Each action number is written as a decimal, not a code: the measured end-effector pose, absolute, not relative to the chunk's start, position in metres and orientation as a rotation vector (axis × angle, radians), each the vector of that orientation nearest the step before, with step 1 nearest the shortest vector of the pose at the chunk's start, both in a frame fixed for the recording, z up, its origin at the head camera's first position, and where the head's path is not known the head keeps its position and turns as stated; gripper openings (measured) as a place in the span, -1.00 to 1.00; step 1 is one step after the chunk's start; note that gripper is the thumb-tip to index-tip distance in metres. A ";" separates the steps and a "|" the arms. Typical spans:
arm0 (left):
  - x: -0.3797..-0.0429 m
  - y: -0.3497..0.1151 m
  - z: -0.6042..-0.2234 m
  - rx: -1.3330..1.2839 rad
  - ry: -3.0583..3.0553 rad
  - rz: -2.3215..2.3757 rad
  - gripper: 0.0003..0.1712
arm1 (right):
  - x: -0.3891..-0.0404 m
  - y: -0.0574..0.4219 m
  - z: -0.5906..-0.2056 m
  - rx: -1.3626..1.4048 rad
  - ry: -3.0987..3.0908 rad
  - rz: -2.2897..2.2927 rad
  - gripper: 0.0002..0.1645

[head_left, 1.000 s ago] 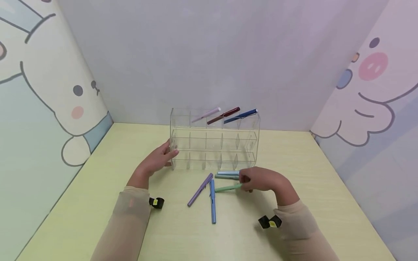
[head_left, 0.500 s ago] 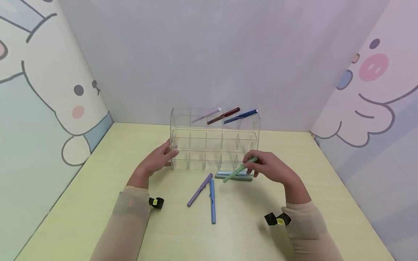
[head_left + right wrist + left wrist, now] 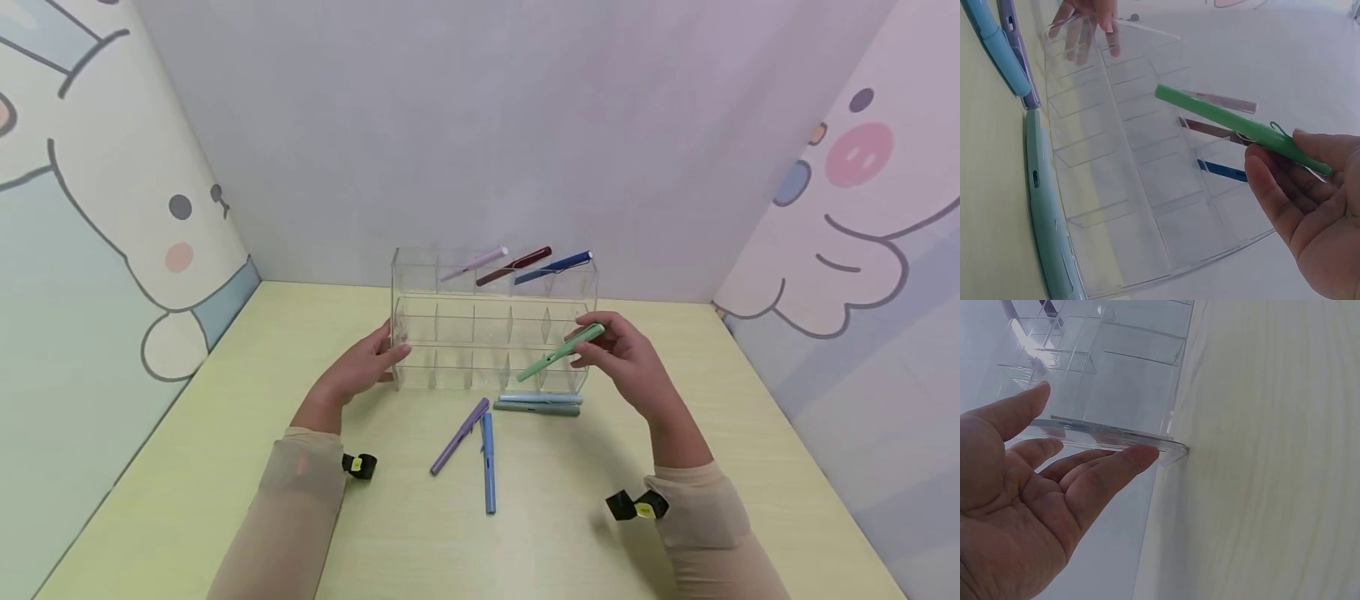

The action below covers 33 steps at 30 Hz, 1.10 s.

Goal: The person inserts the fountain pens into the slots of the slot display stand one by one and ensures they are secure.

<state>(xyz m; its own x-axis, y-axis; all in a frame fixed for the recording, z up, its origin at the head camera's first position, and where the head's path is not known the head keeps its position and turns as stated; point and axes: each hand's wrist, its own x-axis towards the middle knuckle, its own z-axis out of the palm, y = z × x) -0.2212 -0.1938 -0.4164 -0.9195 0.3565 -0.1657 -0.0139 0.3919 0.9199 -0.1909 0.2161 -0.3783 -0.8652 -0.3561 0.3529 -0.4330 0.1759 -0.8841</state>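
- We see the person's right hand (image 3: pixel 626 362) pinching a green pen (image 3: pixel 555 357) between thumb and fingers, its clipped end nearest the palm.
- The green pen hangs tilted before the lower right part of a clear rack (image 3: pixel 453 332), its free end lower and to the left; we cannot tell whether it touches.
- We find the left hand (image 3: pixel 360 367) gripping the rack's left side, thumb at the front, so our two hands are well apart.
- The rack stands towards the far edge of the bench (image 3: pixel 420 550), roughly midway between its left and right edges.
- In the rack's top row we count a lilac pen (image 3: pixel 474 263), a dark red pen (image 3: pixel 514 266) and a dark blue pen (image 3: pixel 553 268), all leaning.
- Before the rack's front edge, a light blue pen (image 3: pixel 536 399) and a grey-green pen (image 3: pixel 536 409) lie side by side.
- Nearer the bench's near edge we have a slanting purple pen (image 3: pixel 457 442) and a blue pen (image 3: pixel 489 467).
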 end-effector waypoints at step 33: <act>-0.237 -0.201 -0.443 0.308 2.349 1.544 -0.06 | -0.229 0.160 -0.366 0.684 -1.669 1.965 -0.52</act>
<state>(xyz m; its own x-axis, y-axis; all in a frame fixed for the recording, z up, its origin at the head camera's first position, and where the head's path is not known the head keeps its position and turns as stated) -0.2367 -0.2015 -0.4432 -0.9279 0.3452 -0.1406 0.0077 0.3951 0.9186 -0.2288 0.1599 -0.3659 -0.7654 0.0328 0.6428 -0.6396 -0.1496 -0.7540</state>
